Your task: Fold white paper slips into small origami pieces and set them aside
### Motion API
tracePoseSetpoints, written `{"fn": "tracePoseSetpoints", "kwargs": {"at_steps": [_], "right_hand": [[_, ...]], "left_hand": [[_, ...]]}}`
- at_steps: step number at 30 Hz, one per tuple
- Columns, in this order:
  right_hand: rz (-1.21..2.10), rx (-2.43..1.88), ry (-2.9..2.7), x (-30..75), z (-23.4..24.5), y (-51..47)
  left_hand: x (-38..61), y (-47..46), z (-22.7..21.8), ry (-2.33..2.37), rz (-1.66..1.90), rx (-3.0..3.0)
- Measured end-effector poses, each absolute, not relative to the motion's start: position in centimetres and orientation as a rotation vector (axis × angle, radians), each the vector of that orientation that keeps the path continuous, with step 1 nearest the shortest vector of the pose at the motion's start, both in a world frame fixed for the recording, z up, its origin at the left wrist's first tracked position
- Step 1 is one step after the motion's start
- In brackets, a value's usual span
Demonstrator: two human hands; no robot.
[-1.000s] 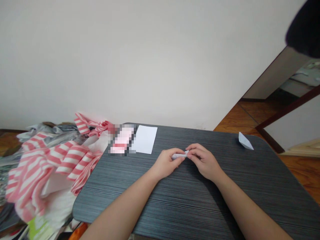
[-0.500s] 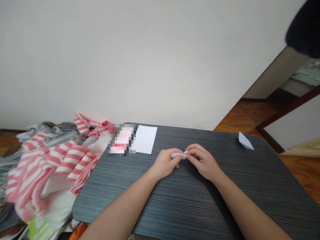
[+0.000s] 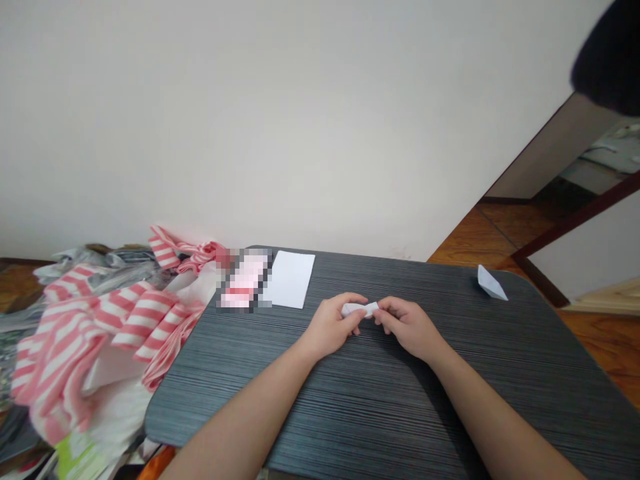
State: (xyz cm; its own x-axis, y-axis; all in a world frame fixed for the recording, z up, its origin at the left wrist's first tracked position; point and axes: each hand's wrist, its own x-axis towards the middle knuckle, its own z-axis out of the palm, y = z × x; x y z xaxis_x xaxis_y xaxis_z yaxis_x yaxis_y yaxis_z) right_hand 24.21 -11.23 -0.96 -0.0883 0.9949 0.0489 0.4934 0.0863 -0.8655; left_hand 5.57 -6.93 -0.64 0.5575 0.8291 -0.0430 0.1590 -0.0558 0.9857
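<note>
Between my two hands, just above the dark table (image 3: 345,413), is a small folded piece of white paper (image 3: 369,309). My left hand (image 3: 333,327) is closed on its left part, the thumb lying along the near side. On its right end, my right hand (image 3: 405,325) pinches the paper between thumb and fingers. The fingers cover much of the paper, so its full shape is hidden. At the far right of the table lies a folded white paper boat (image 3: 492,285), apart from both hands.
White paper sheets (image 3: 294,279) lie at the table's far left, beside a pixelated pink item (image 3: 246,280). Left of the table is a heap with pink-and-white striped cloth (image 3: 145,313). A pale wall (image 3: 300,120) rises behind; a dark blurred object (image 3: 613,60) hangs at top right.
My right hand's fingers have shifted slightly down and drawn together. More of the white paper shows between the hands. My left hand stays nearly in place.
</note>
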Motion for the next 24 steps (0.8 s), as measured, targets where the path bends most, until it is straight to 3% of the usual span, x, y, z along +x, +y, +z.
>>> {"fn": "tracePoseSetpoints", "kwargs": {"at_steps": [24], "right_hand": [[0.965, -1.435, -1.707, 23.6, 0.1, -11.6]], "left_hand": [[5.5, -6.8, 0.1, 0.780, 0.620, 1.487]]}}
